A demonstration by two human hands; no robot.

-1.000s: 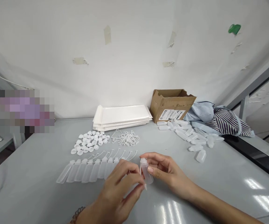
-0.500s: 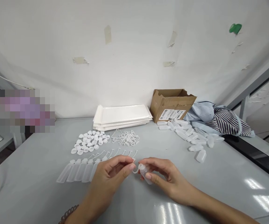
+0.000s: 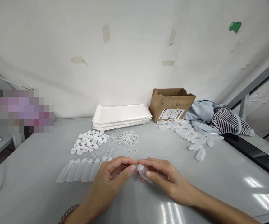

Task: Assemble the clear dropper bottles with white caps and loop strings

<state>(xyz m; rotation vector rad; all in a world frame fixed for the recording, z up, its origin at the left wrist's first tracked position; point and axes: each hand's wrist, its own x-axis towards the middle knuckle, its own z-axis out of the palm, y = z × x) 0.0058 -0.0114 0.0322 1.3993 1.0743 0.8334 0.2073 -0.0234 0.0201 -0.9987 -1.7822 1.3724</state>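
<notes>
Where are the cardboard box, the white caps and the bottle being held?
cardboard box (image 3: pixel 178 102), head view, front wall.
white caps (image 3: pixel 89 142), head view, middle of pile.
small bottle (image 3: pixel 142 170), head view, its upper body.

Left hand nearer, fingertips now at bottle mouth

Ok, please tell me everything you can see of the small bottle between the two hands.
The small bottle is translucent whitish plastic, as it looks, with a narrower neck. It lies tilted, neck pointing to the left hand, low over the grey table. The right hand pinches its body; the left hand's fingertips pinch at its neck.
</notes>
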